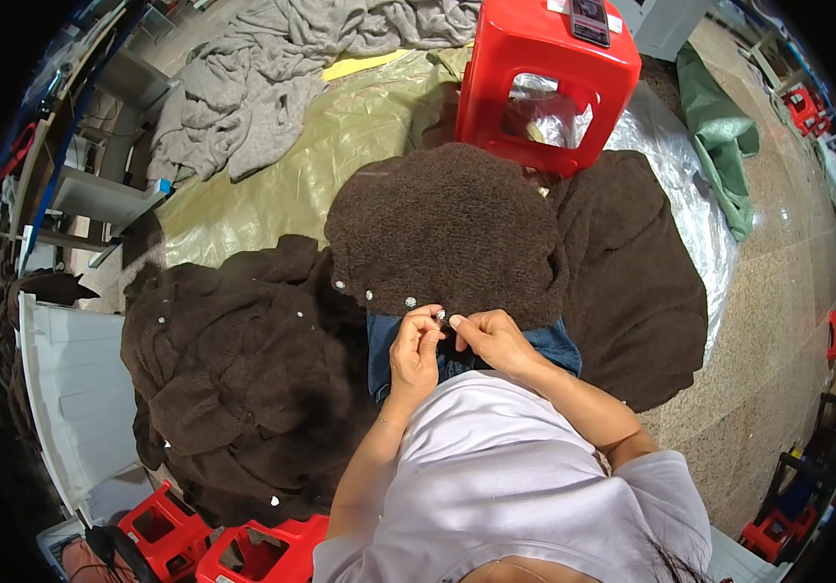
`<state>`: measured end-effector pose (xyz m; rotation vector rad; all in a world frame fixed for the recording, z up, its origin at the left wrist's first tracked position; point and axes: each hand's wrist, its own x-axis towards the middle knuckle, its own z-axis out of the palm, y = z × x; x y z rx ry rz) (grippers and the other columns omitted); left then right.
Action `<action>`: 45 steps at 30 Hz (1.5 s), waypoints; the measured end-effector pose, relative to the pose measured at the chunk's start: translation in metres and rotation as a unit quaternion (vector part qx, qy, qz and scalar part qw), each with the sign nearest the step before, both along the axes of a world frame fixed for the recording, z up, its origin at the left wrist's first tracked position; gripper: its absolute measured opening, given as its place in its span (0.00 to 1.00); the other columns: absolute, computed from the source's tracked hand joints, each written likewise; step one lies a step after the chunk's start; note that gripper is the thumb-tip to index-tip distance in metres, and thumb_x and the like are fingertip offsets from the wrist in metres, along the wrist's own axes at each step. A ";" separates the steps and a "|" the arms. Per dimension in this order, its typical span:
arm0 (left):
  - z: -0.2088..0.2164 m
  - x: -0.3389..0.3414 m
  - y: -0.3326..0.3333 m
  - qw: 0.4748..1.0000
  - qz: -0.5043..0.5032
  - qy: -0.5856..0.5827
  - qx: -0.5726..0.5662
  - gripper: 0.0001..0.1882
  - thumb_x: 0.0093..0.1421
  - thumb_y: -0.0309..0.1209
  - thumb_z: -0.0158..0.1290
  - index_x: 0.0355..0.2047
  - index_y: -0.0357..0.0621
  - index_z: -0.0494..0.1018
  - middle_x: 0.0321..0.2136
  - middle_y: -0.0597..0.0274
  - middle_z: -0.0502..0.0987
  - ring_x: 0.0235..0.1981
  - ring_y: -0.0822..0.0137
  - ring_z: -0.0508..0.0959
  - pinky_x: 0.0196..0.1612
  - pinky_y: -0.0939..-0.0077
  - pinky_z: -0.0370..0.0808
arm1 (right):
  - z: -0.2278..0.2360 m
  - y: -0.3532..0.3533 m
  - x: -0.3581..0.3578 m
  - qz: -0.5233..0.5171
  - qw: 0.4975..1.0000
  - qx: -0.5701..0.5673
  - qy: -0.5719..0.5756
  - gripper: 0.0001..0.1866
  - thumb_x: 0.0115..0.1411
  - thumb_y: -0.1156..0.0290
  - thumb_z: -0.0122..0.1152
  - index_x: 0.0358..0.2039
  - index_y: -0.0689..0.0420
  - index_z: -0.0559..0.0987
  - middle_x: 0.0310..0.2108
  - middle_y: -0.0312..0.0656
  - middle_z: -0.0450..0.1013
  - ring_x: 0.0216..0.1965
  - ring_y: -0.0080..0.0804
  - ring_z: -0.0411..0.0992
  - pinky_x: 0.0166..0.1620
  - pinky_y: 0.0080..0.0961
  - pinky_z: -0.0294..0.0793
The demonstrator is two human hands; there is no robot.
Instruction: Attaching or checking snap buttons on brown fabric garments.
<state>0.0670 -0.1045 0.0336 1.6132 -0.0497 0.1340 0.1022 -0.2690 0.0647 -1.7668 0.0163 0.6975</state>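
Pinching what w/ those hands rn, anyone see?

Yeah, L hand point(415, 355) is bent in, thumb + index tips closed on the near edge of a brown knit point(447, 223), right by a round shiny button point(441, 315). R hand point(495, 340) comes in from the other side, also clamped on that edge, thumb on top, other fingers curled under. Tips of both hands nearly meet

Holding the button itself or just cloth?

Can't tell tbh, fingertips cover that bit

k, and the knit?

Dk brown, fuzzy, bunched in a rounded heap on the lap, over blue jeans point(554, 348). More pale buttons sit spaced out along the near edge, L of the hands. Red stool point(549, 73) just past the far side, another brown pile point(233, 364) to the L, and brown cloth point(636, 282) spread on the R, fwiw
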 end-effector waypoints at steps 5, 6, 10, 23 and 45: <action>0.018 -0.014 0.006 0.997 -0.001 0.018 0.069 0.06 0.67 0.26 0.47 0.35 0.36 0.68 0.44 0.48 0.76 0.32 0.68 0.79 0.31 0.79 0.79 | 0.001 -0.008 -0.001 -0.012 1.000 -0.020 0.006 0.27 0.65 0.52 0.51 0.21 0.64 0.80 0.12 0.39 0.66 0.18 0.25 0.63 0.25 0.29 0.63; 0.023 -0.015 0.012 0.983 0.053 0.170 -0.036 0.08 0.68 0.30 0.46 0.37 0.36 0.69 0.40 0.47 0.77 0.31 0.66 0.81 0.29 0.78 0.80 | 0.002 -0.009 -0.002 -0.029 0.999 0.034 0.012 0.28 0.66 0.52 0.51 0.20 0.63 0.79 0.11 0.35 0.62 0.16 0.21 0.59 0.22 0.26 0.58; 0.033 -0.004 0.023 0.934 0.170 0.293 -0.113 0.18 0.67 0.35 0.50 0.50 0.35 0.64 0.29 0.46 0.79 0.19 0.61 0.81 0.21 0.77 0.78 | 0.010 -0.015 -0.005 -0.079 0.983 0.143 0.081 0.26 0.68 0.48 0.47 0.24 0.58 0.75 0.11 0.22 0.52 0.12 0.09 0.45 0.15 0.14 0.41; 0.029 0.026 0.005 0.917 0.176 0.259 -0.249 0.07 0.60 0.30 0.59 0.30 0.43 0.72 0.28 0.57 0.79 0.20 0.72 0.78 0.25 0.80 0.77 | 0.007 0.002 0.001 -0.118 0.950 0.081 -0.278 0.06 0.56 0.75 0.64 0.34 0.62 0.81 0.28 0.37 0.75 0.29 0.23 0.72 0.33 0.21 0.70; 0.030 0.017 -0.003 0.904 0.109 0.215 -0.353 0.04 0.62 0.23 0.53 0.33 0.44 0.69 0.30 0.56 0.80 0.28 0.67 0.83 0.30 0.81 0.79 | -0.014 0.013 0.025 -0.103 0.972 0.170 -0.125 0.10 0.59 0.70 0.62 0.39 0.63 0.83 0.29 0.37 0.76 0.34 0.20 0.72 0.38 0.20 0.70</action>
